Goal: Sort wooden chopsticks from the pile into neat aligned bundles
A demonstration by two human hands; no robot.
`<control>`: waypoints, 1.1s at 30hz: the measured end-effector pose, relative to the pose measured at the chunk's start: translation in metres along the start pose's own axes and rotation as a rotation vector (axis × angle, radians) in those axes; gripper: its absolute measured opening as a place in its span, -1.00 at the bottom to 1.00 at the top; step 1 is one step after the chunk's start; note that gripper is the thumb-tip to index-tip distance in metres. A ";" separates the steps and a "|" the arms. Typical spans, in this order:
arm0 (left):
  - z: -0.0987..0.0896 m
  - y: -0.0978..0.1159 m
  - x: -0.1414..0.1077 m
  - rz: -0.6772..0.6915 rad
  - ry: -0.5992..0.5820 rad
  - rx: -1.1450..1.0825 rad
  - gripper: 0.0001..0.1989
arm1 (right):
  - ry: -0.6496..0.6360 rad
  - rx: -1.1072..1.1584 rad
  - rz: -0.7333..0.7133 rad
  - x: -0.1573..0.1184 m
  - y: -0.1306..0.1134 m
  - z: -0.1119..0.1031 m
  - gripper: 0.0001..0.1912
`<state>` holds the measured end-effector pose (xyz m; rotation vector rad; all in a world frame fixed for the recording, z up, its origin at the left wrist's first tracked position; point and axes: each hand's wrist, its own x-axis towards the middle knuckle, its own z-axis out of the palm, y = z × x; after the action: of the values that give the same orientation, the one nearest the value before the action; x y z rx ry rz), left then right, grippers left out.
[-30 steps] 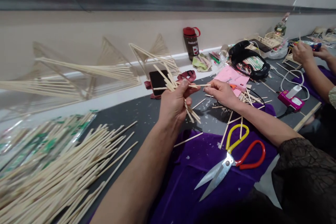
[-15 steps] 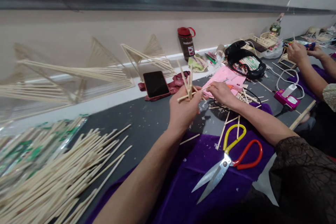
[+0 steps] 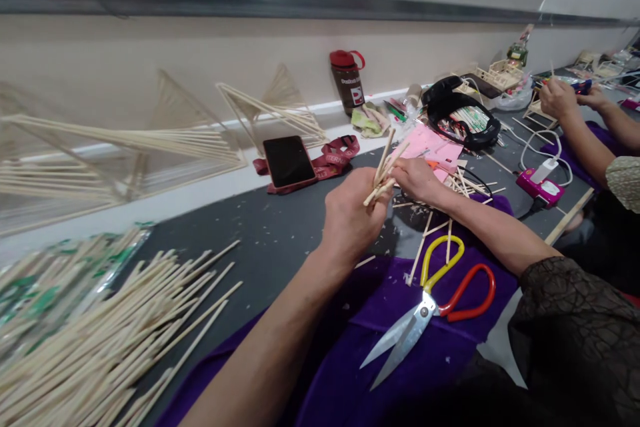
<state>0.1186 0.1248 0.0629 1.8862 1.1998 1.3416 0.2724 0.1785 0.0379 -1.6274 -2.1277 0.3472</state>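
Several short wooden sticks (image 3: 384,170) stick up from my left hand (image 3: 353,210), whose fingers are closed round them. My right hand (image 3: 419,180) is closed against the same sticks from the other side; its fingertips are partly hidden. Whether the sticks are joined to each other I cannot tell. Below my right forearm, scissors (image 3: 425,311) with one yellow and one red handle lie with blades parted on a purple cloth (image 3: 395,293). Thin sticks (image 3: 420,250) joined at angles lie just above the scissors.
Long loose sticks (image 3: 130,320) cover the left, beside plastic-wrapped bundles (image 3: 65,273). A phone (image 3: 289,161), a bottle (image 3: 347,80), pink paper (image 3: 427,147) and a black headset-like strap (image 3: 460,110) stand or lie behind. A magenta power adapter (image 3: 540,187) and another person's hands (image 3: 559,99) are at right.
The held sticks have tilted to the right, and my right hand has come in against them, close to my left. The whole view has shifted slightly.
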 end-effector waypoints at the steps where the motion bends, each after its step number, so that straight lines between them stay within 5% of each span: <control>1: -0.001 0.000 0.000 0.072 -0.002 0.091 -0.95 | 0.004 0.022 0.002 0.000 0.000 0.000 -0.66; 3: -0.004 0.001 0.002 0.100 0.008 0.168 -0.91 | 0.030 0.047 0.004 0.001 0.000 0.002 -0.71; 6: -0.012 0.005 0.009 -0.042 0.027 0.167 -0.85 | 0.087 0.131 0.013 0.001 -0.003 0.005 -0.78; 9: -0.018 0.006 0.015 -0.170 0.033 0.141 -0.81 | 0.093 0.446 0.069 0.003 -0.010 0.006 -0.77; 14: -0.017 0.003 0.014 -0.033 0.056 0.261 -0.84 | -0.146 1.118 0.286 0.001 -0.017 0.001 -0.84; 18: -0.018 0.003 0.012 0.044 0.065 0.315 -0.84 | -0.252 1.283 0.197 0.000 -0.008 -0.004 -0.81; 21: -0.020 0.003 0.012 0.110 -0.005 0.351 -0.85 | -0.289 1.194 0.132 0.000 0.000 -0.005 -0.81; 29: -0.017 -0.002 0.008 0.368 -0.327 0.671 -0.81 | -0.134 0.338 -0.071 -0.001 -0.004 -0.002 -0.84; 33: -0.012 0.001 0.005 0.337 -0.295 0.693 -0.82 | -0.075 0.262 -0.052 0.000 -0.005 0.001 -0.81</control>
<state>0.1080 0.1275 0.0706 2.7585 1.3334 0.7860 0.2676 0.1771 0.0391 -1.4277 -2.0732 0.6498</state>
